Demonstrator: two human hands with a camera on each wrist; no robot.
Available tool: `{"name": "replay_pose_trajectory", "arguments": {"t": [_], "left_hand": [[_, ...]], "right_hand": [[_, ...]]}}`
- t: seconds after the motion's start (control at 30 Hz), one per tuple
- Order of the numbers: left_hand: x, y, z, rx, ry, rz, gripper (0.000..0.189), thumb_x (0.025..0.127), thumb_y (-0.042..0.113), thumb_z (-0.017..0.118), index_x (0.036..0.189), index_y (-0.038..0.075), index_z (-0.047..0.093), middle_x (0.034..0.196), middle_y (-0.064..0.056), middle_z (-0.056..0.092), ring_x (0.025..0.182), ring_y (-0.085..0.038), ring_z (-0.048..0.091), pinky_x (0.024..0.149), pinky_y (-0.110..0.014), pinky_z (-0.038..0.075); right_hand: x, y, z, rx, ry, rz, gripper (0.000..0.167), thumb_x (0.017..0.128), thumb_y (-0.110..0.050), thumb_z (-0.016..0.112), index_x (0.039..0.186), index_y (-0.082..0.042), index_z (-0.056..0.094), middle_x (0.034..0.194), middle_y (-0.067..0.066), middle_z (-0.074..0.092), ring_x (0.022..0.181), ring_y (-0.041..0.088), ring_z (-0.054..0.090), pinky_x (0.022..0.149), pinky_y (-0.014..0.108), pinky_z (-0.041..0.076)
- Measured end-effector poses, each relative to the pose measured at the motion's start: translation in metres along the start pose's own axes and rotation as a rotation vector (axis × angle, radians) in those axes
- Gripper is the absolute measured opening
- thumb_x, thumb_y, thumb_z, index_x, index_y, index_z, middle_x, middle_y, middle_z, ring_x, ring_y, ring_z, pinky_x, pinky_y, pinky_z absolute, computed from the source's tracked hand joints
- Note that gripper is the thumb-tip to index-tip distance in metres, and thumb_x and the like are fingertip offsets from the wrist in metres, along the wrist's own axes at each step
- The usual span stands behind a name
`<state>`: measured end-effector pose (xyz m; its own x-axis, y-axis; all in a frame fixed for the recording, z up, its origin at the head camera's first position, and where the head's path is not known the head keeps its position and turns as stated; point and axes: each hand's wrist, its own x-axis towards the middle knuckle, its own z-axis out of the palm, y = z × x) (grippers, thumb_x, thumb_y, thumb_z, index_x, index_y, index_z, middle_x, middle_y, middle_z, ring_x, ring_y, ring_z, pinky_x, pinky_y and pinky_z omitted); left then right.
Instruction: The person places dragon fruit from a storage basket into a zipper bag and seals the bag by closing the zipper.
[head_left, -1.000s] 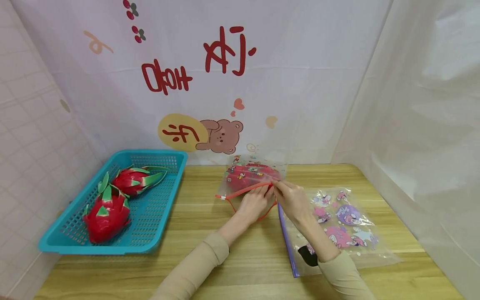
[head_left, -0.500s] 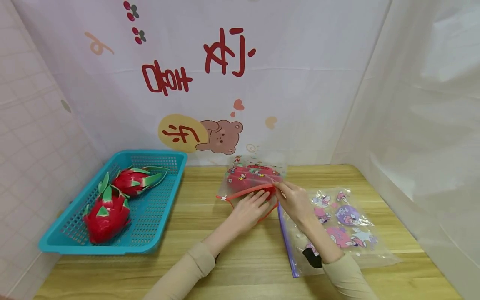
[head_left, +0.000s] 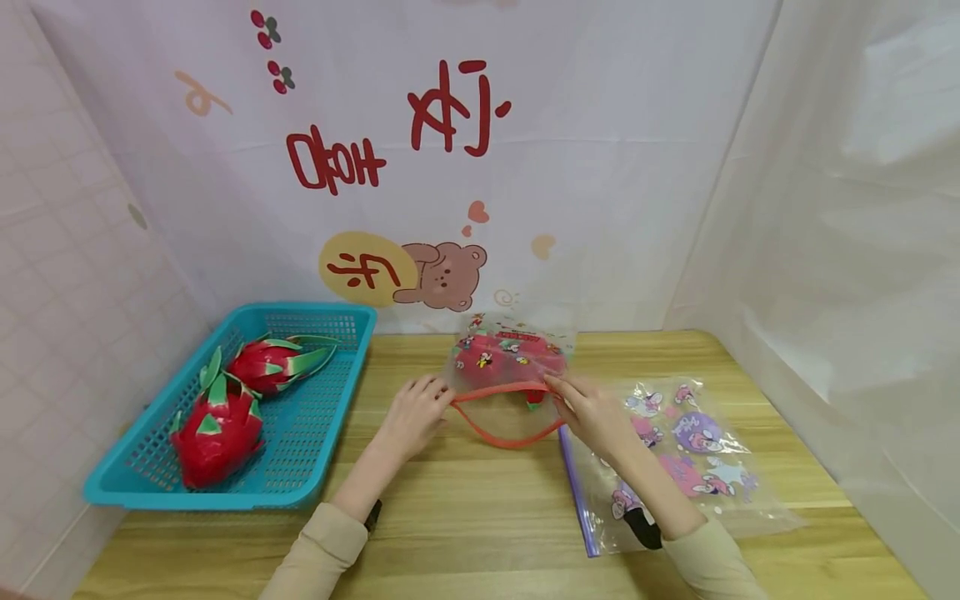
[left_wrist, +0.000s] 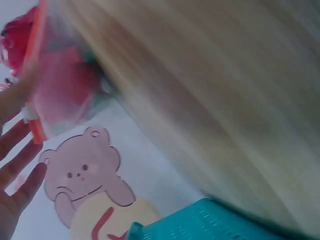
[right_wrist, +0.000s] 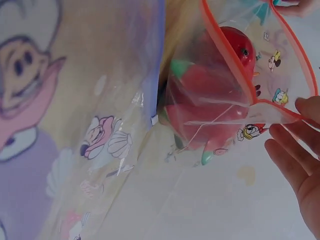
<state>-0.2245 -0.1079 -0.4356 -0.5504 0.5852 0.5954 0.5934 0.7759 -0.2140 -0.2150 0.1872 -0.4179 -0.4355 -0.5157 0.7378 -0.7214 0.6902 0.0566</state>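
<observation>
A clear cartoon-print zip bag [head_left: 504,442] with a red-orange zip lies at the back middle of the table, its mouth gaping towards me. Inside it is a red dragon fruit with green-tipped scales [right_wrist: 205,95], partly seen through the plastic. My left hand [head_left: 415,414] pinches the left corner of the bag's mouth, thumb and fingers at the end of the zip strip. At the right end of the upper rim, my right hand [head_left: 595,417] holds the edge between thumb and fingers. Its fingertips show against the plastic in the right wrist view.
On the left stands a turquoise mesh basket [head_left: 300,467] holding two dragon fruits [head_left: 217,433]. A flat clear bag with a purple zip [head_left: 697,479] lies under my right forearm. A white printed curtain [head_left: 600,167] closes off the back.
My left hand has come out of the bag's mouth and moved left to its left corner. The mouth now gapes wider. My right hand keeps its hold on the right edge.
</observation>
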Motion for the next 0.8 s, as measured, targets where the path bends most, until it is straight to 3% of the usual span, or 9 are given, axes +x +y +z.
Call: {"name": "replay_pose_trajectory", "arguments": {"t": [0.13,0.3,0.4,0.5,0.63,0.8], "left_hand": [[-0.001,-0.005,0.006,0.056,-0.022,-0.001,0.019,0.071,0.01,0.08,0.083,0.013,0.066,0.086,-0.002,0.068,0.084,-0.02,0.065,0.072,-0.034,0.053],[-0.003,-0.008,0.011,0.072,0.003,0.003,0.012,0.074,0.003,0.072,0.078,0.011,0.064,0.08,-0.003,0.068,0.075,-0.02,0.066,0.065,-0.033,0.053],[-0.005,-0.01,0.013,0.086,0.008,0.0,0.012,0.074,0.003,0.071,0.078,0.011,0.063,0.078,-0.002,0.066,0.073,-0.019,0.066,0.062,-0.033,0.053],[-0.008,-0.01,0.014,0.084,0.012,-0.002,0.012,0.074,0.003,0.071,0.079,0.01,0.062,0.078,-0.003,0.065,0.071,-0.019,0.065,0.06,-0.032,0.053],[-0.009,-0.01,0.013,0.053,0.014,-0.014,0.011,0.075,0.005,0.07,0.082,0.009,0.063,0.081,-0.004,0.066,0.071,-0.019,0.064,0.06,-0.032,0.053],[-0.01,-0.01,0.011,0.01,0.008,-0.03,0.013,0.075,0.007,0.071,0.083,0.008,0.061,0.081,-0.005,0.065,0.073,-0.021,0.065,0.062,-0.034,0.054]], "right_hand": [[-0.006,-0.001,-0.001,-0.051,-0.096,-0.041,0.036,0.07,-0.011,0.081,0.104,-0.007,0.072,0.097,0.006,0.072,0.086,0.021,0.069,0.061,0.028,0.057],[-0.018,-0.005,-0.001,-0.142,-0.285,-0.035,0.049,0.064,-0.031,0.086,0.108,-0.015,0.07,0.108,0.002,0.069,0.097,0.02,0.064,0.057,0.026,0.056],[-0.024,-0.005,0.002,-0.189,-0.359,-0.057,0.057,0.058,-0.034,0.088,0.109,-0.016,0.069,0.113,0.004,0.066,0.101,0.023,0.061,0.059,0.029,0.057],[-0.028,-0.003,0.006,-0.236,-0.353,-0.11,0.047,0.064,-0.019,0.086,0.108,-0.016,0.069,0.114,0.006,0.065,0.099,0.024,0.062,0.056,0.028,0.056],[-0.032,0.001,0.009,-0.289,-0.3,-0.155,0.04,0.071,0.003,0.072,0.107,-0.014,0.07,0.11,0.006,0.068,0.094,0.024,0.065,0.049,0.026,0.053],[-0.035,0.004,0.008,-0.328,-0.289,-0.175,0.03,0.074,-0.001,0.068,0.102,-0.01,0.072,0.103,0.004,0.071,0.092,0.023,0.066,0.057,0.028,0.056]]}}
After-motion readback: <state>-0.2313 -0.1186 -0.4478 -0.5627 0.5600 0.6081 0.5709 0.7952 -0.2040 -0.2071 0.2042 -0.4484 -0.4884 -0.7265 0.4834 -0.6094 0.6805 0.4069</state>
